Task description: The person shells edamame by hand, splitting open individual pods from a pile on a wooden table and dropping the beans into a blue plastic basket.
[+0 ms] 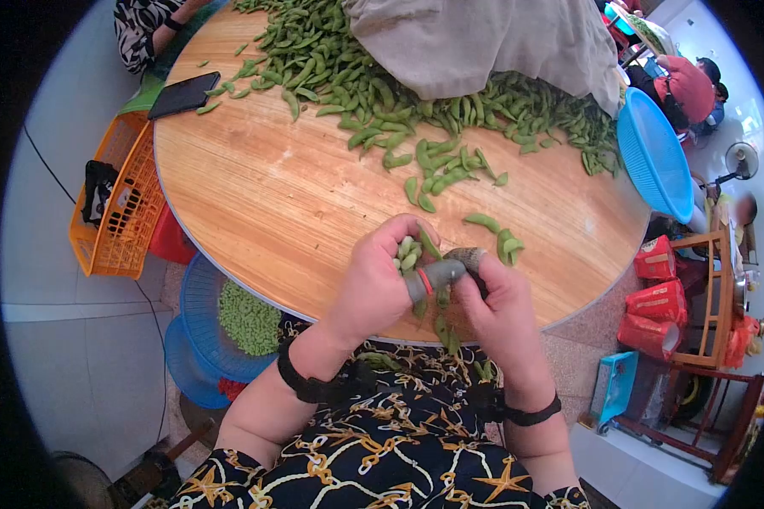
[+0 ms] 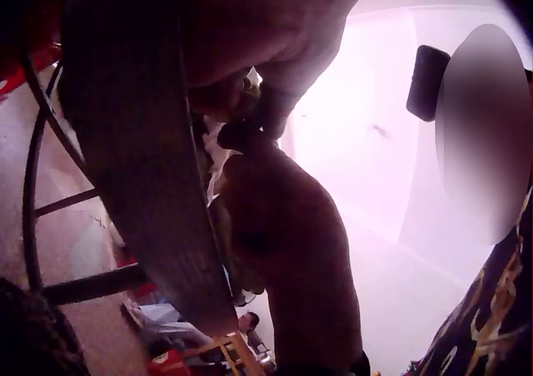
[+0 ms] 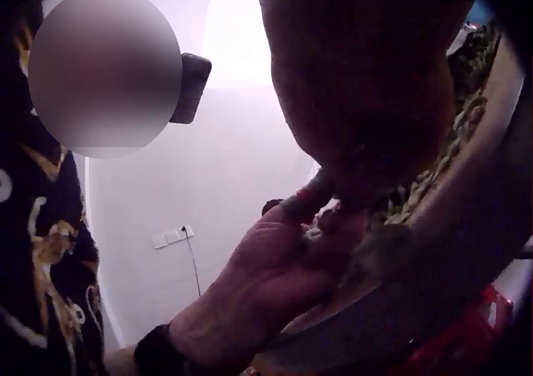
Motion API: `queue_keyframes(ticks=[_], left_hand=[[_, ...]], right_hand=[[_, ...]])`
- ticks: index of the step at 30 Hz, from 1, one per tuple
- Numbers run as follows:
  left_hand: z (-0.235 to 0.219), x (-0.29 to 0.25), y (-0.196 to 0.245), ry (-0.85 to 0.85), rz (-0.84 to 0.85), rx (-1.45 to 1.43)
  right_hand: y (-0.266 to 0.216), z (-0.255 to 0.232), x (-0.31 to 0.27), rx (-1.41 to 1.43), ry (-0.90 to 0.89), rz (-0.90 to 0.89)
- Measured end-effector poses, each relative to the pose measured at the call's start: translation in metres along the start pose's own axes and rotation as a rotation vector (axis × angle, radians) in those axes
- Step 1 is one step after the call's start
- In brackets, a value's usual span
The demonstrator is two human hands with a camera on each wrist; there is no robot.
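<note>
Shelled green edamame beans (image 1: 408, 254) lie cupped in my left hand (image 1: 373, 284), above the near edge of the round wooden table (image 1: 272, 195). Its curled fingers also hold an upright edamame pod (image 1: 429, 243). A grey cover with a red band (image 1: 437, 276) sits on the left thumb. My right hand (image 1: 505, 310) meets that thumb tip, its thumb and dark-covered forefinger bent together at a green pod (image 1: 442, 299) that is mostly hidden. More pods (image 1: 446, 332) show just below, at the table edge. Both wrist views are dark, with the left hand (image 3: 283, 259) visible beneath the right.
Heaped edamame pods (image 1: 339, 76) cover the table's far side, partly under a grey cloth (image 1: 492, 42). A phone (image 1: 182, 95) lies at the left edge. Blue baskets (image 1: 197, 297), one with shelled beans, stand below left. A blue basket (image 1: 654, 157) leans at the right rim.
</note>
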State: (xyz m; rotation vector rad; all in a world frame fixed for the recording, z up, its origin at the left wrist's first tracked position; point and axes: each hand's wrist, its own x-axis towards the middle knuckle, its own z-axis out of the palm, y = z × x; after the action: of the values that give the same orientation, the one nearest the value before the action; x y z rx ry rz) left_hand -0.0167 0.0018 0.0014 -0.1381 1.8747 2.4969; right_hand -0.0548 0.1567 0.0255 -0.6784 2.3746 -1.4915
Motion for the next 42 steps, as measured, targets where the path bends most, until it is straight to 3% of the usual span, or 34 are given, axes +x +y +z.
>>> queue_keyframes(ticks=[2, 4, 7, 8, 9, 10, 13, 14, 15, 16, 17, 19, 20, 23, 25, 29, 31, 35, 37, 38, 40, 41, 42], left_hand=[[0.003, 0.001, -0.001, 0.075, -0.052, 0.030], [0.006, 0.002, -0.002, 0.133, 0.051, 0.024], [0.000, 0.004, -0.013, 0.118, 0.025, -0.068], [-0.002, 0.004, -0.012, 0.118, 0.026, -0.068], [-0.004, 0.002, -0.006, 0.027, -0.045, -0.334], [-0.006, 0.002, -0.003, -0.066, -0.117, -0.601], [-0.012, 0.001, -0.006, -0.095, -0.178, -0.660], [-0.008, 0.001, -0.005, -0.096, -0.177, -0.662], [-0.002, 0.001, -0.002, -0.020, -0.052, -0.325], [0.002, 0.001, 0.000, 0.056, 0.070, 0.013], [0.005, 0.000, 0.000, 0.056, 0.068, 0.011], [0.008, -0.001, 0.001, 0.075, 0.290, 0.442], [0.007, -0.001, -0.002, 0.074, 0.291, 0.441], [-0.001, 0.002, -0.011, 0.025, 0.254, 0.228], [-0.007, 0.000, -0.002, -0.103, -0.167, -0.499], [-0.001, 0.001, 0.001, -0.047, -0.177, -0.314], [0.005, 0.000, -0.003, -0.002, 0.133, 0.138], [0.004, 0.001, 0.003, 0.006, 0.241, 0.313], [-0.003, 0.005, -0.004, -0.091, 0.556, 0.661], [-0.004, 0.004, -0.005, -0.090, 0.555, 0.662], [-0.004, 0.003, -0.006, -0.090, 0.599, 0.610], [-0.001, 0.003, -0.009, -0.091, 0.598, 0.611], [0.004, 0.003, -0.012, -0.008, 0.510, 0.407]], right_hand=[[-0.004, 0.005, 0.001, -0.024, 0.044, -0.010], [-0.004, 0.006, 0.003, -0.050, 0.086, -0.020], [0.006, 0.003, 0.005, 0.059, 0.064, 0.089], [0.009, 0.000, 0.007, 0.354, -0.016, 0.267], [0.012, -0.003, 0.008, 0.648, -0.098, 0.445], [0.013, -0.007, 0.008, 0.646, -0.097, 0.444], [0.014, -0.011, 0.011, 0.703, -0.233, 0.420], [0.012, -0.009, 0.014, 0.389, -0.087, 0.258], [0.010, -0.007, 0.015, 0.075, 0.056, 0.096], [0.008, -0.006, 0.016, 0.074, 0.054, 0.098], [0.004, -0.005, 0.016, -0.005, 0.065, 0.046], [0.002, -0.002, 0.016, -0.084, 0.076, -0.005], [0.001, 0.000, 0.017, -0.047, 0.082, -0.010], [0.007, -0.001, 0.018, 0.178, 0.052, 0.060], [0.007, -0.001, 0.018, 0.402, 0.001, 0.169], [0.003, -0.002, 0.020, 0.445, -0.001, 0.216], [0.003, -0.007, 0.023, 0.485, -0.037, 0.355], [0.012, -0.011, 0.022, 0.546, -0.080, 0.334], [0.009, -0.013, 0.022, 0.943, -0.148, 0.473], [0.009, -0.012, 0.022, 0.944, -0.149, 0.473], [0.010, -0.010, 0.022, 1.268, -0.290, 0.525], [0.009, -0.009, 0.021, 1.270, -0.290, 0.525], [0.008, -0.006, 0.020, 1.255, -0.215, 0.509]])
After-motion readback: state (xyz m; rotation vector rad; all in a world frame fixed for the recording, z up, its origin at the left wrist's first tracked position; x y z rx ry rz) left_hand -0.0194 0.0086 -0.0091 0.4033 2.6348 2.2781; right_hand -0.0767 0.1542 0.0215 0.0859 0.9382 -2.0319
